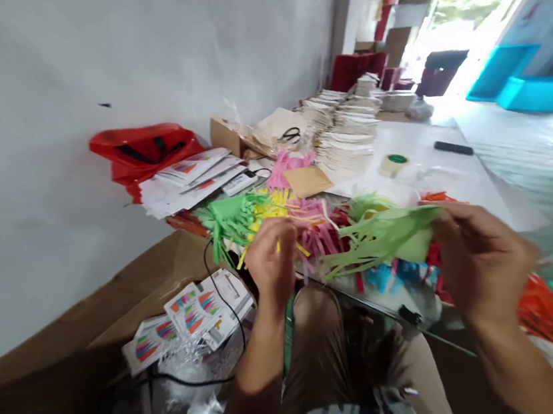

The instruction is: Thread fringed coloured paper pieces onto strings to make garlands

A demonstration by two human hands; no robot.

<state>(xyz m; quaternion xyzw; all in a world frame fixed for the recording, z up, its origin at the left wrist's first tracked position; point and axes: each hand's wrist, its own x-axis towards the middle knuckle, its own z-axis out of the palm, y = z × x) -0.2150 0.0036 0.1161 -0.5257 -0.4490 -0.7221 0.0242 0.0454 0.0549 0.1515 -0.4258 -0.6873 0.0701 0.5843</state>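
My right hand (487, 255) pinches the uncut edge of a light green fringed paper tassel (400, 232), whose cut strips trail left over the table edge. My left hand (273, 254) is closed in front of the fringes. Thin yellow and orange strips show around its fingers, but what it grips, if anything, is hidden. Behind the hands lie green fringed paper (233, 222), yellow fringed paper (276, 203) and pink fringed paper (317, 229). Blue fringed paper (383, 279) lies below the light green tassel.
White paper stacks (348, 131), scissors (290, 135), a tape roll (395, 163) and a brown card (308, 181) lie farther back. At left are a red bag (149, 155) and printed sheets (192, 177). A black cable (211, 269) hangs over an open carton (137, 268) holding printed cards (193, 314).
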